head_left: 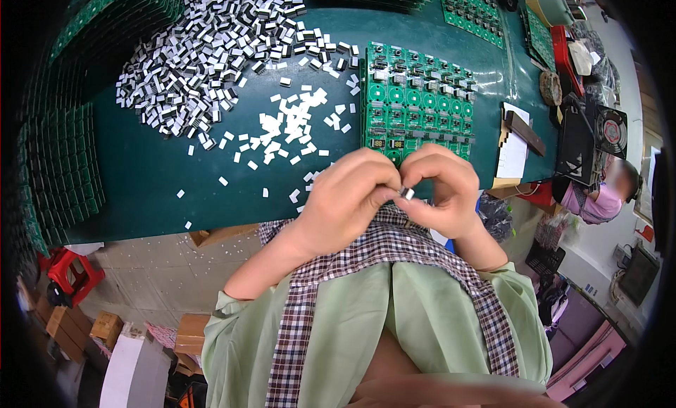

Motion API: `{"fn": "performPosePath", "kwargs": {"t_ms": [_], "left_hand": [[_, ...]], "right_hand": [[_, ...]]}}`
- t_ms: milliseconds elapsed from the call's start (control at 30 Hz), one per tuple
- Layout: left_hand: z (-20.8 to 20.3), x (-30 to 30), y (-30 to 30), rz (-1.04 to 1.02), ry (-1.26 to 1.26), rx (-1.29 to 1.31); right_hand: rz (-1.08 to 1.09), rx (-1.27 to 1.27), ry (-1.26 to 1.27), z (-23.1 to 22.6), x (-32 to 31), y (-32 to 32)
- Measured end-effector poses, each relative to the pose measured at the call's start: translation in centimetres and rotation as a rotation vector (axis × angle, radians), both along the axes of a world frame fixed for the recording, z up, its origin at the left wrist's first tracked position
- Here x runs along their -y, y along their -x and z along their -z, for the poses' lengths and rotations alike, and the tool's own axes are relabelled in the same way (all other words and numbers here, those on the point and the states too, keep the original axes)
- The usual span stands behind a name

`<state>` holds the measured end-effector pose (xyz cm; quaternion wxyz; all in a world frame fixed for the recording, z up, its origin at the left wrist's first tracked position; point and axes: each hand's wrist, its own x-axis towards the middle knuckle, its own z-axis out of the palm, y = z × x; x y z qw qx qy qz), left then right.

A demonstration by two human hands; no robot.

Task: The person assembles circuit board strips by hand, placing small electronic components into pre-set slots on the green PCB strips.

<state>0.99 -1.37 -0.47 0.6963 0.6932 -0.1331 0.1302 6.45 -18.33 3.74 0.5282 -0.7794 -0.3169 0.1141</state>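
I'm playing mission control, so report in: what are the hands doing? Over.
Left hand and right hand pinching, close together. Small black-and-white component between them. Green circuit-board panel just beyond; nothing seen blocking.

Kinda minty green shirt (327, 323), loose sleeves (524, 302) well back from bare fingers (429, 170); dark-and-white plaid apron (384, 245) nearer fingers, matching straps (287, 344).
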Motion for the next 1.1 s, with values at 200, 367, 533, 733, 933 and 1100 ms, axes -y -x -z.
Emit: {"fn": "performPosePath", "kwargs": {"t_ms": [200,367,533,733,933,1100], "left_hand": [[-0.1,-0.1,-0.2,-0.009,-0.044,-0.069],[0.1,0.0,-0.4,-0.08,-0.183,-0.01],[-0.3,0.0,-1.2,-0.133,-0.218,0.007],[-1.4,-3.5,-3.3,-0.29,-0.578,-0.01],[1.0,-5.7,-4.2,-0.569,-1.003,-0.153],[0.5,-5.8,-3.9,-0.508,-0.993,-0.263]], "right_hand": [[0.019,0.206,0.126,-0.7,0.3,-0.2],[0.111,0.252,0.151,-0.6,0.3,0.4],[0.166,0.307,0.133,-0.3,0.4,0.3],[0.201,0.383,0.267,-0.9,1.3,-1.6],[0.096,0.502,0.442,-0.2,1.5,-1.6],[0.057,0.597,0.468,-0.3,1.5,-1.8]]}}
